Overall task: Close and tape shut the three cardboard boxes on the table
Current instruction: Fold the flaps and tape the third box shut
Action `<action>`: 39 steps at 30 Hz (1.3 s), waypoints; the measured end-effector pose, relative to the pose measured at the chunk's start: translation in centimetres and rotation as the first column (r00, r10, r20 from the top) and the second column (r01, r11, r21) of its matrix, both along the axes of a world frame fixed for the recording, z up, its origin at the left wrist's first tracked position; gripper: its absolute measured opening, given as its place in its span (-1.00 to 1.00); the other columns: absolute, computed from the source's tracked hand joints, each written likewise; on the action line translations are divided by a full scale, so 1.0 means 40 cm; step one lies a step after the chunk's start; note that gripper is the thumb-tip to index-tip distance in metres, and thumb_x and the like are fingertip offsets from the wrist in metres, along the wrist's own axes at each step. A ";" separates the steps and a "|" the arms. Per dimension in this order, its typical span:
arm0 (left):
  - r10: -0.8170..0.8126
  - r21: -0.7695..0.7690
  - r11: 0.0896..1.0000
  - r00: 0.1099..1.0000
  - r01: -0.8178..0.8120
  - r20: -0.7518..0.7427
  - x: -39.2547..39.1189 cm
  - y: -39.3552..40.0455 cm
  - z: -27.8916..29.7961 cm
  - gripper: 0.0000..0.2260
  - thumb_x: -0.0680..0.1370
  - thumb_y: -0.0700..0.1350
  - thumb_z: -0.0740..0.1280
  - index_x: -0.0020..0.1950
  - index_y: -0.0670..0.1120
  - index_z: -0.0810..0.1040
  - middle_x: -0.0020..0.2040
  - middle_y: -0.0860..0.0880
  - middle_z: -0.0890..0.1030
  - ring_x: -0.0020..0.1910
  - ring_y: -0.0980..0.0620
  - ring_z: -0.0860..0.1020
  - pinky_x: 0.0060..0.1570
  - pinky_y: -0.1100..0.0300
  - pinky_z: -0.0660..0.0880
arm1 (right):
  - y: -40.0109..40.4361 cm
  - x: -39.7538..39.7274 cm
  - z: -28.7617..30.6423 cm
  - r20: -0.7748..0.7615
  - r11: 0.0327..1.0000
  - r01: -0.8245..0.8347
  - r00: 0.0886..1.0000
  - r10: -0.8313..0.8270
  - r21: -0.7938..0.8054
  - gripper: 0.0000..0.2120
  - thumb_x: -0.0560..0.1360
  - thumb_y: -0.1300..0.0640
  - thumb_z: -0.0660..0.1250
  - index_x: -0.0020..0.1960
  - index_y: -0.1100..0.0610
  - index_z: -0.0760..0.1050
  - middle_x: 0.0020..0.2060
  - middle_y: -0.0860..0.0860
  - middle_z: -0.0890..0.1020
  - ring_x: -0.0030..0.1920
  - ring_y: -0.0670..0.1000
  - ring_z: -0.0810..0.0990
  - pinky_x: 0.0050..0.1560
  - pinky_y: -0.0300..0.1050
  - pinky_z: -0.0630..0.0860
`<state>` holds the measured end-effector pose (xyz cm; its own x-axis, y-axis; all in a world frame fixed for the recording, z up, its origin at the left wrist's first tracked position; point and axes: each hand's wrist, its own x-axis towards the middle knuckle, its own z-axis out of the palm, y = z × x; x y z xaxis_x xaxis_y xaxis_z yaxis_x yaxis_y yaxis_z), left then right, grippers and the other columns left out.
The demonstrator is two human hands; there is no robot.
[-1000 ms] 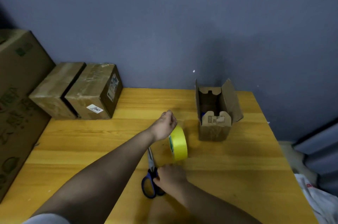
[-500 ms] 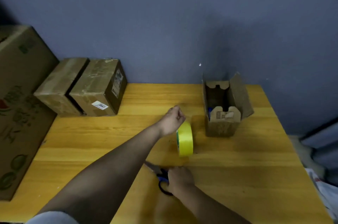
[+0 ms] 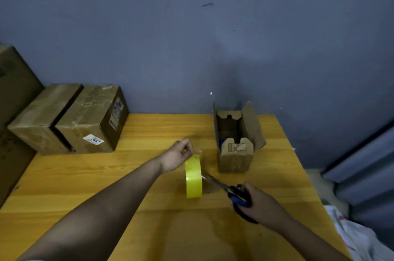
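Left hand [image 3: 178, 157] grip is curled on the top edge of the yellow tape roll [image 3: 193, 176], which stands on edge on the wooden surface [image 3: 149, 133]; fingers look to be pinching at the loose tape end, but the end itself is too small to make out. Right hand [image 3: 259, 202] grip is clenched around the blue handles of the scissors [image 3: 226, 187], blades pointing at the roll's right side and about touching it.

Task things: small open cardboard box [image 3: 235, 145] just beyond the roll, right of centre, flaps up, something blue inside. Two taped-looking boxes [image 3: 85, 120] sit side by side at the far left against the wall [image 3: 191, 47], well apart from the hands. Bigger carton [image 3: 12, 101] at the left edge.

My read: starting a strip for the open box, which is neither closed nor taped.

Risks:
- Roll is on its edge, so any sideways pull can roll or tip it.
- Blades close to the left fingers; a blind cut could nick them.
- Cutting before enough tape is pulled gives a strip too short for the flaps.
- Freed tape can fold back and stick to itself.
- Open box is light; pressing the flaps one-handed may shove it toward the surface's far edge.
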<state>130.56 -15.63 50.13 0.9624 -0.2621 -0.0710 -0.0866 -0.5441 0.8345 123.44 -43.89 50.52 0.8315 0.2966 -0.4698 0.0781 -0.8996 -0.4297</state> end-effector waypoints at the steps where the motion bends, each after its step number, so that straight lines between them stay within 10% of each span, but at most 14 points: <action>1: -0.004 0.000 1.000 1.000 0.004 -0.005 0.000 0.000 -0.003 -0.73 0.58 -0.32 0.22 -0.20 0.02 0.37 -0.13 -0.07 0.48 -0.11 0.00 0.43 -0.04 0.21 0.38 | -0.003 0.011 0.006 0.039 1.000 0.012 0.999 -0.012 -0.001 -0.57 0.39 -0.36 0.31 -0.08 -0.06 0.27 -0.20 -0.07 0.57 -0.27 -0.11 0.56 -0.33 -0.17 0.43; 39: -0.111 -0.034 0.994 0.967 0.106 -0.230 -0.015 -0.003 0.044 -0.89 0.61 -0.25 0.20 -0.08 -0.08 0.39 -0.12 0.03 0.46 -0.12 0.16 0.42 -0.07 0.39 0.37 | 0.057 0.204 0.059 0.272 0.885 -0.374 0.853 0.445 -0.276 -0.43 0.33 -0.48 0.26 0.01 -0.04 0.28 -0.08 -0.09 0.56 -0.15 -0.07 0.54 -0.27 -0.24 0.45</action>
